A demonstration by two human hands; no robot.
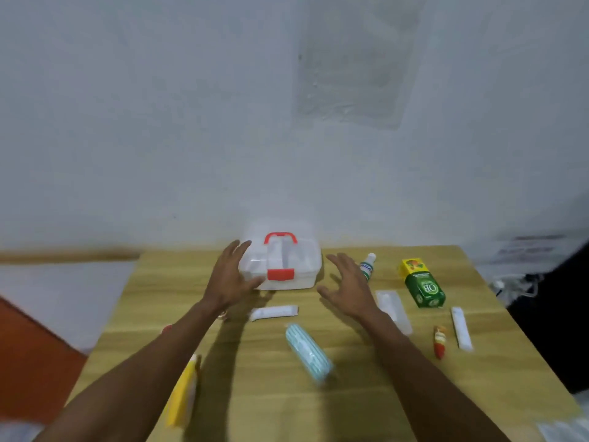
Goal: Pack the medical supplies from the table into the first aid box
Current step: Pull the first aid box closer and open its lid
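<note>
At the far edge of the wooden table point(350, 393) stood the first aid box point(287, 263), seemingly latched. The left hand point(228, 279) and right hand point(349, 285) flanked it, splayed, grasping nothing. Packing hadn't begun; releasing the red latch point(280, 274) likely came next.

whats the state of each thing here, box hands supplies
clear plastic first aid box with red handle: lid shut, red latch down
left hand: open, at the box's left side
right hand: open, right of the box, holding nothing
green and yellow carton: lying flat, not yet packed
teal striped roll: lying flat, not yet packed
small red tube: lying flat, not yet packed
</note>
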